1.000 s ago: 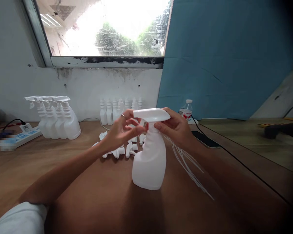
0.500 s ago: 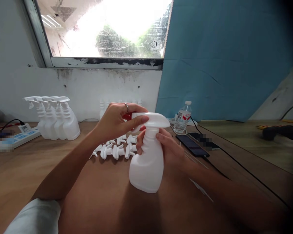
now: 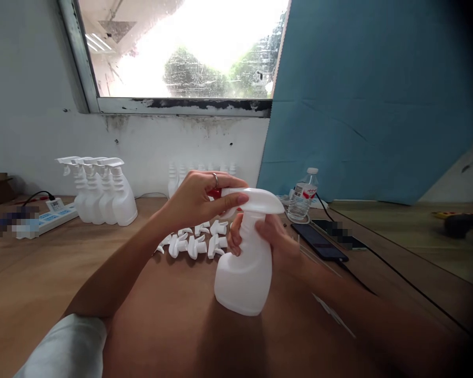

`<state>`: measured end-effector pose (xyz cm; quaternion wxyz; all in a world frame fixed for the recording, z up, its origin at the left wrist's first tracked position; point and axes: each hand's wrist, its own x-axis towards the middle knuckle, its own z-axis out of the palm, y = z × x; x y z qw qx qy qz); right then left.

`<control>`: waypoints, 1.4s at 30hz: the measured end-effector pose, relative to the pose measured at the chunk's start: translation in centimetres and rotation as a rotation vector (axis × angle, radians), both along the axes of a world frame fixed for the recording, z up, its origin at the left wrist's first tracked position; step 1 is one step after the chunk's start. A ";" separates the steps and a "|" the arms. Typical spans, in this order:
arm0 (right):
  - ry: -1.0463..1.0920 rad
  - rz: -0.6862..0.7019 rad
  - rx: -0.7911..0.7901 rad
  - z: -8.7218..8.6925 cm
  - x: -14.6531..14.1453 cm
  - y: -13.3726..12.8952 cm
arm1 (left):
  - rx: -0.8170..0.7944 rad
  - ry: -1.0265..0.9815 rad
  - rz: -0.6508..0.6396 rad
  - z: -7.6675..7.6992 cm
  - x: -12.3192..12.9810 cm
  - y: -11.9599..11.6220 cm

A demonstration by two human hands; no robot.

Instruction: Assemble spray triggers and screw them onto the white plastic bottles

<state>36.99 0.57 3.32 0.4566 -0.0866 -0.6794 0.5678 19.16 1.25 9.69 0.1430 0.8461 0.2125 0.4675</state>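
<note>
A white spray bottle (image 3: 242,286) stands tilted slightly in front of me, with a white trigger spray head (image 3: 262,201) on its neck. My left hand (image 3: 205,197), a ring on one finger, pinches the nozzle end of the spray head between thumb and fingers. Something red shows under that hand at the nozzle. My right hand (image 3: 279,239) wraps around the bottle's neck from behind, its fingertips showing on the left side. Just beyond the bottle, several loose trigger spray heads (image 3: 197,245) lie in rows on the brown tabletop (image 3: 157,320).
Several white bottles with spray heads (image 3: 120,202) stand at the left beside a power strip (image 3: 59,218). More white bottles (image 3: 172,178) line the wall behind my left hand. On the right are a water bottle (image 3: 302,194), phones (image 3: 319,241), cables and thin tubes (image 3: 333,315).
The whole view has shifted, so everything sits a little farther right. Both hands keep their hold on the spray bottle and its head; the right thumb looks blurred at the neck.
</note>
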 end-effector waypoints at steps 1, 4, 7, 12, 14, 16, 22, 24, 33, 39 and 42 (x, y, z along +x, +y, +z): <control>0.002 0.019 -0.010 0.0 0.0 0.0 | 0.002 0.003 -0.001 0.0 0.0 -0.1; -0.020 0.006 -0.008 0.0 0.0 0.0 | -0.006 0.017 -0.002 0.2 -0.1 -0.2; 0.006 0.023 -0.007 -0.2 0.1 0.2 | -0.023 0.023 -0.010 0.2 -0.1 -0.3; 0.014 0.004 0.013 -0.5 0.1 0.3 | -0.016 0.021 -0.014 0.2 -0.2 -0.3; 0.026 0.013 0.018 -0.6 0.2 0.4 | -0.014 0.032 -0.020 0.3 -0.2 -0.3; 0.060 0.047 -0.013 -0.7 0.2 0.4 | -0.015 0.033 -0.023 0.3 -0.2 -0.3; 0.079 0.000 0.008 -1.1 0.0 0.6 | -0.016 0.048 -0.020 0.3 -0.2 -0.4; 0.085 0.015 0.020 -1.1 0.0 0.7 | -0.007 0.055 -0.016 0.4 -0.3 -0.4; 0.117 0.033 -0.008 -1.3 0.0 0.3 | -0.012 0.068 -0.003 0.5 -0.3 -0.8; 0.059 0.084 -0.017 -0.8 -0.1 0.8 | 0.043 0.061 0.062 0.3 -0.2 -0.5; -0.073 0.165 -0.053 -0.3 0.1 1.3 | 0.122 0.082 0.112 0.2 -0.3 -0.2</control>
